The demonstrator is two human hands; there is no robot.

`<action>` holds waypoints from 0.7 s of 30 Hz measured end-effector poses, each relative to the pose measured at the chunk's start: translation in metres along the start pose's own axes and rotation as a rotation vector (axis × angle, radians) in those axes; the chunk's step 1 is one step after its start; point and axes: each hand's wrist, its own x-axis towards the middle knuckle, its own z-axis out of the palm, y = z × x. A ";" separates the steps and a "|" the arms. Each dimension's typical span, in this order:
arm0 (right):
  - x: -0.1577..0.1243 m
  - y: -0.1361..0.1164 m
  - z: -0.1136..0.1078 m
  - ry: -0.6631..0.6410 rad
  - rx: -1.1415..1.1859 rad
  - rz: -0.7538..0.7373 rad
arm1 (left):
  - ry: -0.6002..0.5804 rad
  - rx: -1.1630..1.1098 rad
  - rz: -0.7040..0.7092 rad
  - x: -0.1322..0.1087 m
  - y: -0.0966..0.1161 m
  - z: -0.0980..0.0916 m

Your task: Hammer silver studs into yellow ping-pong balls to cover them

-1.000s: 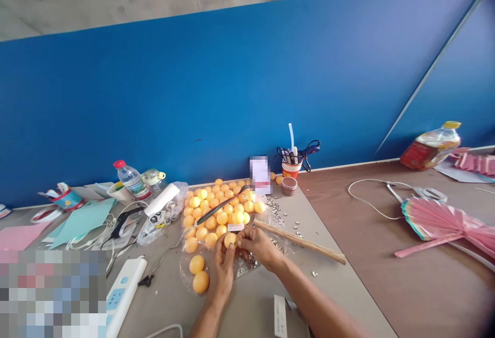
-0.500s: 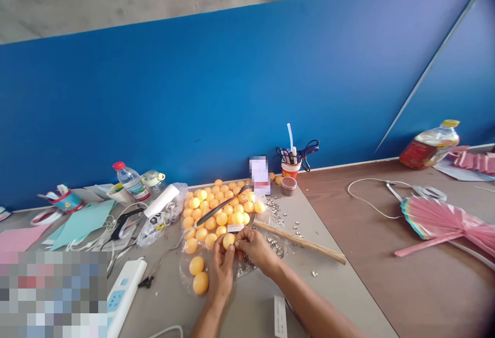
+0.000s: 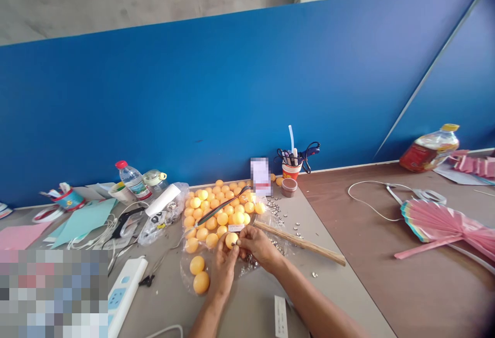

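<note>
Between the fingertips of my left hand (image 3: 224, 260) is an orange ping-pong ball (image 3: 231, 239). My right hand (image 3: 257, 245) is closed in a pinch at the ball's right side, where a tiny dark piece shows at the fingertips; its kind cannot be made out. Just beyond both hands, many more orange ping-pong balls (image 3: 212, 240) lie on a clear plastic sheet or bag, some glowing brightly. Across them rests a long dark tool (image 3: 220, 208) with a cord. Small shiny metal pieces (image 3: 276, 245) are scattered beside and partly behind my right hand.
A wooden stick (image 3: 301, 242) lies to the right, near a small round tub (image 3: 289, 187) and a cup of tools (image 3: 291, 169). At left are a power strip (image 3: 126, 294), cables, a water bottle (image 3: 133, 181) and paper. A pink folded fan (image 3: 436, 219) lies far right.
The ball has turned or tilted slightly in my left hand, and a dark spot now shows at my right fingertips. The view has shifted slightly.
</note>
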 end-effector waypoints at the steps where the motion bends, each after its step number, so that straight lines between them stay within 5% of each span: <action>1: 0.000 0.000 0.000 -0.001 -0.010 -0.004 | -0.013 -0.039 -0.027 0.000 0.000 0.000; 7: 0.000 -0.012 -0.010 -0.079 -0.154 -0.002 | -0.034 -0.046 -0.041 0.002 0.003 0.002; 14: -0.008 -0.027 -0.024 0.037 -1.004 -0.314 | -0.020 -0.033 -0.039 0.002 0.011 0.001; 21: -0.014 -0.024 -0.013 -0.014 -1.465 -0.240 | -0.021 -0.114 -0.061 0.007 0.009 -0.002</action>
